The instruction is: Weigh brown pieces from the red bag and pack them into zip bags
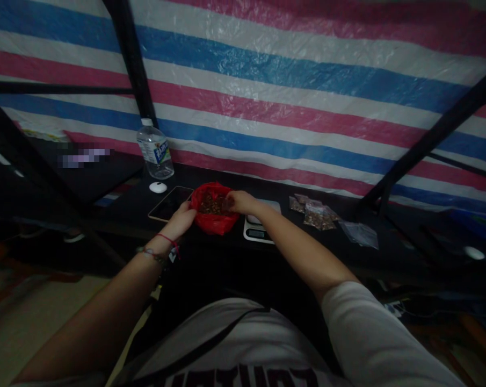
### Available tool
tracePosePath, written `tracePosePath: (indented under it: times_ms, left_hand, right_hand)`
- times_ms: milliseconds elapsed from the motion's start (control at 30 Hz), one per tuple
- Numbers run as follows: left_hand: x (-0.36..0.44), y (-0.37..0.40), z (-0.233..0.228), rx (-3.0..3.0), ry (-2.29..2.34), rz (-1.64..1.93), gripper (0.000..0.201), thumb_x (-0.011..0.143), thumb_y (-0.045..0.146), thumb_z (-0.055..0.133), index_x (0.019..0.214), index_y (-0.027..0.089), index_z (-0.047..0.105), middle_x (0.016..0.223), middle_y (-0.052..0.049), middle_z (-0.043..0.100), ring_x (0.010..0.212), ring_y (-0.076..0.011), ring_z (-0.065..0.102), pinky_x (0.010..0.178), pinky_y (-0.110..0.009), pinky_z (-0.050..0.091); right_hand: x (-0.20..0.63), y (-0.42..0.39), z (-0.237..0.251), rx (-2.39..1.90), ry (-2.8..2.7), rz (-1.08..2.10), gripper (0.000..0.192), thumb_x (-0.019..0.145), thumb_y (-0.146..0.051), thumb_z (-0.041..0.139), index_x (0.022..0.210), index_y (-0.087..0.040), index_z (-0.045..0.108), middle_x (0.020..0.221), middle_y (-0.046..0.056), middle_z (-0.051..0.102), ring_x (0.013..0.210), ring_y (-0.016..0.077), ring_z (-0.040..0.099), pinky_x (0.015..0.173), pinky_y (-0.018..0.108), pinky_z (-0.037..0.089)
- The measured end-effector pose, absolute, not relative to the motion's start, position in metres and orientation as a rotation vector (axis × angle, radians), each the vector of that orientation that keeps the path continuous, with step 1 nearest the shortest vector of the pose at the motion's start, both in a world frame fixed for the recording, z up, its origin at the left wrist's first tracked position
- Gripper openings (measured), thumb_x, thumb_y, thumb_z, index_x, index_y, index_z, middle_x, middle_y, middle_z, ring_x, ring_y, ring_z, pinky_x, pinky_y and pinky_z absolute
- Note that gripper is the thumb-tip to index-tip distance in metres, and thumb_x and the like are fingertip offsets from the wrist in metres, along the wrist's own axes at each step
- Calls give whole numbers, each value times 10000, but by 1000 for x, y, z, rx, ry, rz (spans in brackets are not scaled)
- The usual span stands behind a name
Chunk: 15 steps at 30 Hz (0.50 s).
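Observation:
A red plastic bag (215, 221) full of small brown bits sits open on the dark table (138, 207). My left hand (182, 219) grips the bag's left edge. My right hand (239, 202) rests at the bag's right rim, fingers pinched over the contents; whether it holds any bits cannot be told. A small white digital scale (258, 230) lies just right of the bag, partly under my right forearm.
A phone (168, 204) lies left of the bag, with a white bottle cap (158, 187) and a clear water bottle (155, 150) behind it. Several small filled packets (315, 214) and empty clear bags (359, 234) lie to the right. A striped tarp hangs behind; black frame bars cross.

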<state>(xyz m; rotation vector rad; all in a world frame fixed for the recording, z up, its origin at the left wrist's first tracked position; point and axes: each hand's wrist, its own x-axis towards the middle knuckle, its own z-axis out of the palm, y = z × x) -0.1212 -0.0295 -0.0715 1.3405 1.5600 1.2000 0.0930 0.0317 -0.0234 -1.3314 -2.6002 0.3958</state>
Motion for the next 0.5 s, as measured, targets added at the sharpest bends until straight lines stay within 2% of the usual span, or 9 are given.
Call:
tracePosePath:
  times_ms: [133,300,500]
  left_hand:
    - [-105,-20,-90,1124,1283,1505,373,729,292,541,1059,138,620,956,-95,691,894,-234,637,816,-348,497]
    - [-90,-10,-107,1029,1233,1625,327,671,284,623,967,147,652,926,-87,690,912,-247,626,830,-363,489]
    - [-80,-3,-109,856,1130,1756,282,715,317,561,918,142,647,868,-84,689,835,-223,643,780,-346,500]
  right_hand:
    - [89,36,-27,-1286,-2839,349,187,671,-182,695,855,-190,725,837,42,712,778,186,643,694,230,439]
    - [79,35,-32,-1242,-2817,540,270,569,-114,741,821,-213,747,787,7,714,709,164,628,632,212,417]
    - [73,36,-40,-1185,-2691,675,299,577,-121,743,862,-213,740,802,-7,705,715,144,615,656,205,420]
